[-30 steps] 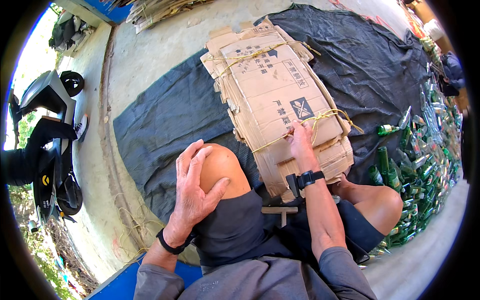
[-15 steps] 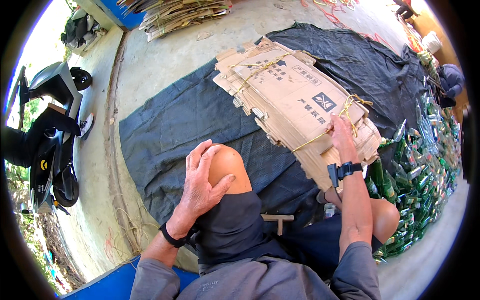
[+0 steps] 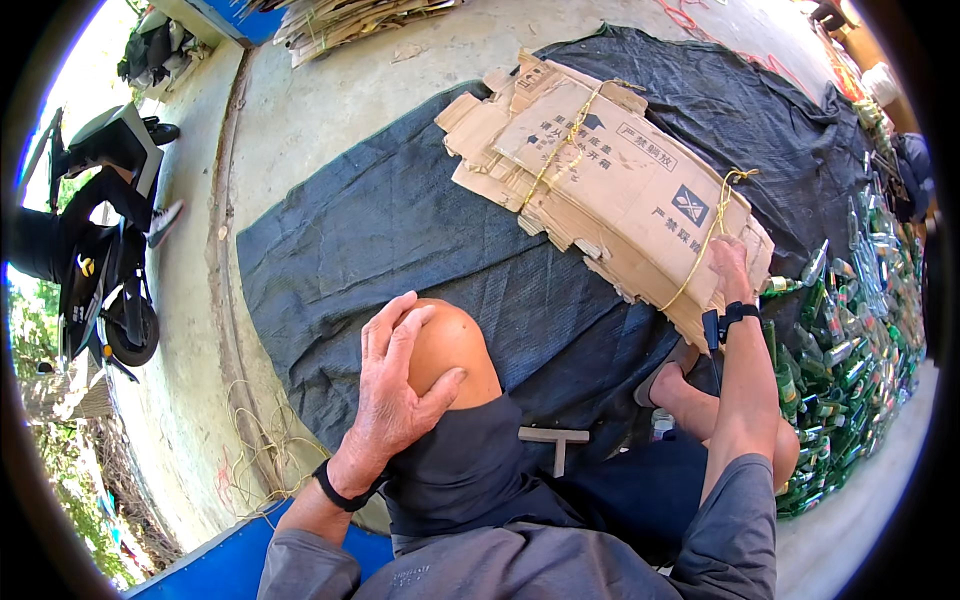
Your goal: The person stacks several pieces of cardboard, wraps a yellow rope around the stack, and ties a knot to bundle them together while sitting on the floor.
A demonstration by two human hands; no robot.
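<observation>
A flattened stack of brown cardboard [image 3: 620, 190], bound with yellow rope [image 3: 690, 277] at two places, lies aslant on a dark woven sheet [image 3: 370, 220]. At its near right end, my right hand [image 3: 730, 262] is closed on the rope where it crosses the top; the fingertips are partly hidden. My left hand [image 3: 395, 385] rests with fingers spread on my bent left knee [image 3: 455, 350] and holds nothing. A black band circles each wrist.
Many green glass bottles [image 3: 845, 380] are heaped to the right. A T-shaped wooden piece [image 3: 555, 437] lies between my legs. More flattened cardboard [image 3: 350, 25] is stacked at the far left. A person sits on a scooter [image 3: 110, 230] at left; loose cord [image 3: 260, 450] trails on the concrete.
The cardboard bundle has shifted right and turned slightly, my right hand moving right with it. Both rope loops now lie straighter across it. My left hand stays on the knee. The scooter has moved slightly.
</observation>
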